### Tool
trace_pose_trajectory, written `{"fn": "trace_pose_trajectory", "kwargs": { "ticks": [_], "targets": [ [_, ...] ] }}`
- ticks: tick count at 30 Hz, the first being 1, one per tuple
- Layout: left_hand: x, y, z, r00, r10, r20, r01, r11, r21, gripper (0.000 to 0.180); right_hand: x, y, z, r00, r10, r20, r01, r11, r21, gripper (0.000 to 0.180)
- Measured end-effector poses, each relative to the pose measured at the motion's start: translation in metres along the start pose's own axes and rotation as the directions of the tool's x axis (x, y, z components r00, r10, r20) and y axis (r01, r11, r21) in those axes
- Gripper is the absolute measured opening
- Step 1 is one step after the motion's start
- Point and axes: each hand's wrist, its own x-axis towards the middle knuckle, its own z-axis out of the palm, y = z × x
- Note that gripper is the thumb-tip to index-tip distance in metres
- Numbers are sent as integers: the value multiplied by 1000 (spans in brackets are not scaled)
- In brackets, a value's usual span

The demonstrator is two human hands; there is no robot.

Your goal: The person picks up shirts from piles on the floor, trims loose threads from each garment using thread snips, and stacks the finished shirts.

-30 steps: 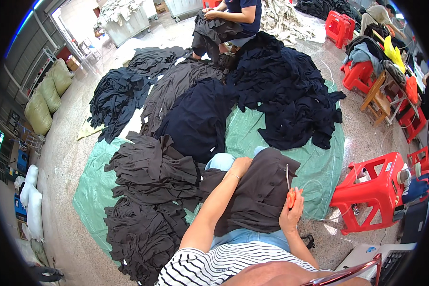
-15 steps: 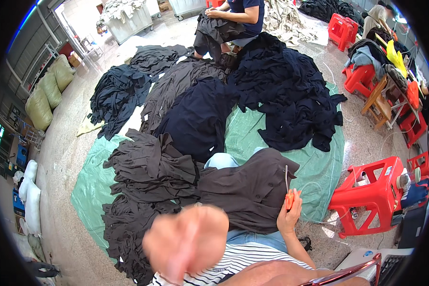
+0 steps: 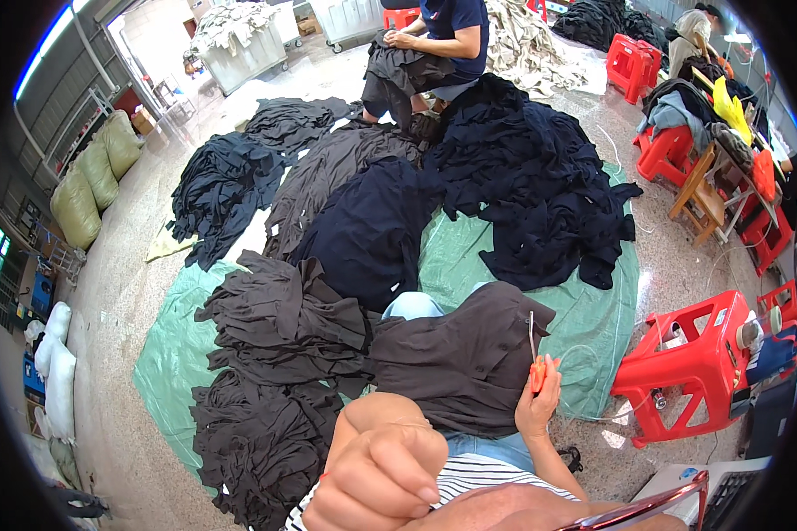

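Note:
Close to the camera, my left hand [image 3: 383,471] is raised over my striped shirt, its fingers curled in; anything inside it is hidden. To the right, my right hand [image 3: 538,405] is closed around the handles of orange-handled scissors [image 3: 537,373], whose slim metal blade points away from me. Across my lap lies a dark brown-grey buttoned garment [image 3: 460,358], spread beneath the blade. The right hand is beside the garment's right edge. Just left of it are heaped dark garments [image 3: 274,314], with another such heap [image 3: 261,434] nearer me.
Navy garments [image 3: 540,186] are piled ahead on a green sheet [image 3: 456,252]. A co-worker [image 3: 452,40] sits beyond, handling dark cloth. Red stools [image 3: 682,354] stand on the right, near a cluttered chair [image 3: 704,190]. Stuffed sacks [image 3: 97,173] line the left wall.
My left hand has shifted down and to the right, from a blur to a plainly curled hand. The scissors, right hand and lap garment stay nearly the same.

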Motion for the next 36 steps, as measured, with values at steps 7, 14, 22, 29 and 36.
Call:
{"fn": "trace_pose_trajectory", "kwargs": {
  "ticks": [7, 14, 22, 29, 36],
  "targets": [
    [-55, -14, -26, 951, -66, 301, -34, 949, 315, 14, 5, -6, 5, 984, -155, -84, 150, 987, -59, 52],
    [-59, -67, -71, 534, -410, 739, -271, 746, 609, 19, -5, 3, 6, 992, -111, -63, 108, 993, -44, 52],
    [-100, -117, -312, 620, -760, -193, -59, -291, 955, 31, 1, -3, 5, 996, -90, -16, 90, 996, -18, 52],
    [-109, -143, -329, 14, -873, -487, -496, -429, 755, 34, 3, -3, 8, 984, -123, -125, 118, 992, -48, 57],
    [-129, -149, -342, -79, -908, -412, -473, -330, 817, 26, 1, -2, 8, 991, -112, -72, 112, 994, -4, 53]
  ]
}}
